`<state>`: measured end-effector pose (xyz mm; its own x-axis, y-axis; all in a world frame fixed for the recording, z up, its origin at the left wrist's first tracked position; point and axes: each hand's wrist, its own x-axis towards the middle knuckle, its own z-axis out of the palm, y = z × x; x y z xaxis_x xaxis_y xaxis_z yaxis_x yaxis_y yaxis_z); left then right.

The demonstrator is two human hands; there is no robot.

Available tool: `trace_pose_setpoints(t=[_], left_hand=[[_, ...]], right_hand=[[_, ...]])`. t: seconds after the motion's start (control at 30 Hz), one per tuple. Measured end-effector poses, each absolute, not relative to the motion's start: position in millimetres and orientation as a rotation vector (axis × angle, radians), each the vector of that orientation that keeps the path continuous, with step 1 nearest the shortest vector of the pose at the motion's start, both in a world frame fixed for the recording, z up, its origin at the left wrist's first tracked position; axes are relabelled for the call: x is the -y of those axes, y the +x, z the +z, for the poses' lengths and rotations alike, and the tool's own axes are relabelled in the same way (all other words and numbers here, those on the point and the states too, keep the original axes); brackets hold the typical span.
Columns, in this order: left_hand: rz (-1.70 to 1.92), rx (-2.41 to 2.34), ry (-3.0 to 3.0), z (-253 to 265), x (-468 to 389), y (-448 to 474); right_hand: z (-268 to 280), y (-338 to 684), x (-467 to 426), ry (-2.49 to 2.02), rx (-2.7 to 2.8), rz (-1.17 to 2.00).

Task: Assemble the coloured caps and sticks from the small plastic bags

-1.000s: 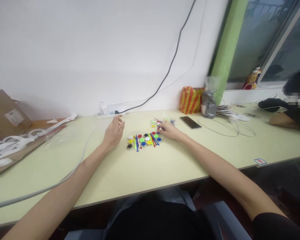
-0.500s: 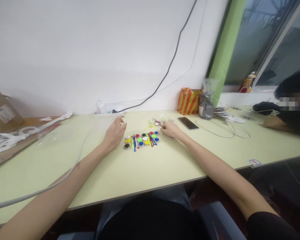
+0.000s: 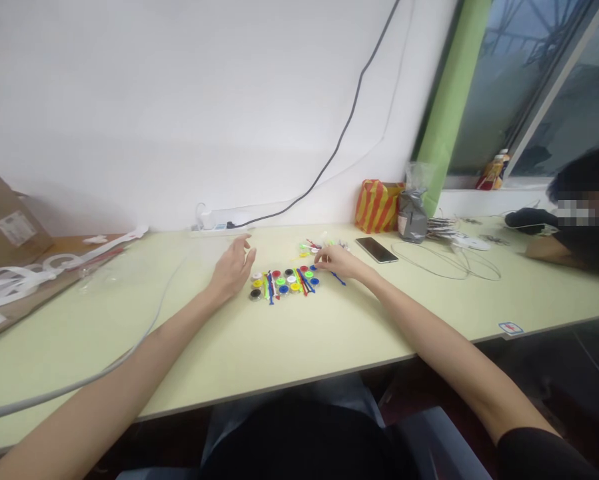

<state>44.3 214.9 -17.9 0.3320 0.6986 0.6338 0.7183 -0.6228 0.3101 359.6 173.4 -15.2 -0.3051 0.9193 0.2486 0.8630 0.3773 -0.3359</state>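
My left hand [image 3: 232,270] hovers at the left end of the colored pieces, fingers loosely curved and apart, holding nothing. The round capped pieces sit in short columns; among them are a black one [image 3: 256,294], a yellow one [image 3: 294,287] and a blue one [image 3: 314,282]. Thin arrow-ended plastic sticks [image 3: 270,288] lie between the columns. My right hand [image 3: 336,261] is at the far right corner of this group, its fingertips pinched beside a blue round piece; whatever they hold is too small to make out. A blue stick [image 3: 338,279] lies just below that hand.
Behind my right hand lies a loose pile of colored pieces [image 3: 306,248]. A phone [image 3: 376,250], a striped bag [image 3: 379,205] and a grey bag [image 3: 412,215] stand or lie to the right. A power strip [image 3: 214,229] runs along the wall. Another person's arm [image 3: 549,245] rests far right.
My right hand has moved from the loose pile down toward the arranged group, uncovering more of the blue stick beneath it. My left hand has stayed nearly still.
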Motion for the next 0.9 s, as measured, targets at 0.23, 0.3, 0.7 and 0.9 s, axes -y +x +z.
trace_pose_setpoints(t=[0.23,0.3,0.7,0.9], left_hand=[[-1.18,1.378,-2.546,-18.2,-214.3,44.9],[-1.175,1.382,-2.553,-18.4,-213.9,45.2],[-1.128,1.376,-2.548,-17.8,-215.1,46.5],[-1.139,1.367,-2.549,-19.5,-215.4,46.5]], right_hand=[[-15.3,361.4,-176.8,-1.463,2.277,0.282],[-11.8,364.9,-174.7,-1.452,2.304,0.318],[-0.5,371.7,-165.6,-1.399,2.319,0.444],[0.3,373.1,-165.5,-1.439,2.382,0.513]])
